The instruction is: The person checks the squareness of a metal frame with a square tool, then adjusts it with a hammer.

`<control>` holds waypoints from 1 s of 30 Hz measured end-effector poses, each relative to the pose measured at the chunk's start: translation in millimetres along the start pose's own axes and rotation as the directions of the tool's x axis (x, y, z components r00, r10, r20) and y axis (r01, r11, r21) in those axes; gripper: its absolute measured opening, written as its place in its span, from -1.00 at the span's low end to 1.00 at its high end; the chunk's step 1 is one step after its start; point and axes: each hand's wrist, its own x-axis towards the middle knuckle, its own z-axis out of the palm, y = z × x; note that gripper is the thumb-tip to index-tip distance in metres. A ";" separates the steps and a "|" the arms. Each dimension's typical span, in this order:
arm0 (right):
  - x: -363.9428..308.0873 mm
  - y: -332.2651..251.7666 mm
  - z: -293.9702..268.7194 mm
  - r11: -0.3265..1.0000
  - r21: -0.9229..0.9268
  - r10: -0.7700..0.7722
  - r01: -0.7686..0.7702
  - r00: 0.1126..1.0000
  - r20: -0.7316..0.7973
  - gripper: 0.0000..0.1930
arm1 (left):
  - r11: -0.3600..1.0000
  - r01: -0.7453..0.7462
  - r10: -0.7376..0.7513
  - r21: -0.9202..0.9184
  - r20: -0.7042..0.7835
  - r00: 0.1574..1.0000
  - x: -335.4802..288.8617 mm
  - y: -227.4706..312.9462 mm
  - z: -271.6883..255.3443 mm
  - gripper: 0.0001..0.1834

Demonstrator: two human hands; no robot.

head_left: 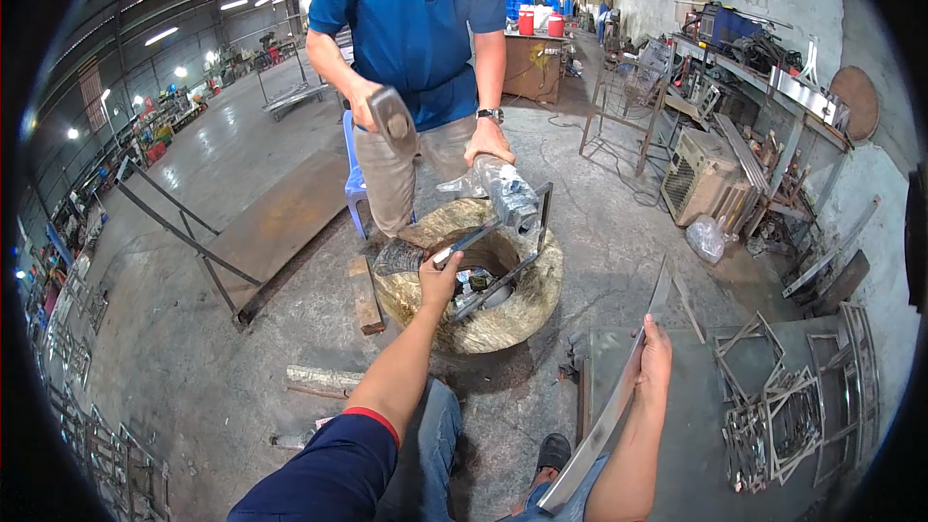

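Observation:
My left hand is closed round one bar of a narrow metal frame, which leans over a round, hollow stone-like block. In my right hand is a long, flat metal strip, slanting from my lap up toward the far right. Across the block a co-worker in a blue shirt holds a hammer raised in one hand. The co-worker's other hand rests on a metal piece partly wrapped in clear plastic, next to the frame's upper corner.
Several small metal frames lie on a sheet at the right. A wooden block sits beside the round block, and a rusty metal platform stands at left. A cluttered workbench lines the right wall. Behind the co-worker is a blue plastic chair.

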 end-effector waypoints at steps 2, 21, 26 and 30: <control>-0.3 0.9 -0.4 1.000 -0.005 0.007 -0.007 1.000 -0.009 -0.62 | 1.000 0.006 -0.006 0.003 -0.002 1.000 0.5 0.2 0.5 -0.66; -2.7 4.6 4.5 0.997 -0.067 0.027 -0.026 1.000 0.012 -0.62 | 1.000 0.028 -0.028 -0.003 0.067 0.997 -8.6 9.0 3.8 -0.68; -4.7 5.8 3.5 0.997 -0.072 0.025 -0.023 0.999 0.037 -0.62 | 1.000 0.008 -0.009 0.005 0.032 0.999 -9.2 9.7 4.7 -0.69; -3.8 5.0 1.2 0.998 -0.039 0.043 -0.042 0.998 0.049 -0.62 | 1.000 0.020 -0.020 -0.015 0.046 0.999 -11.1 5.1 7.9 -0.73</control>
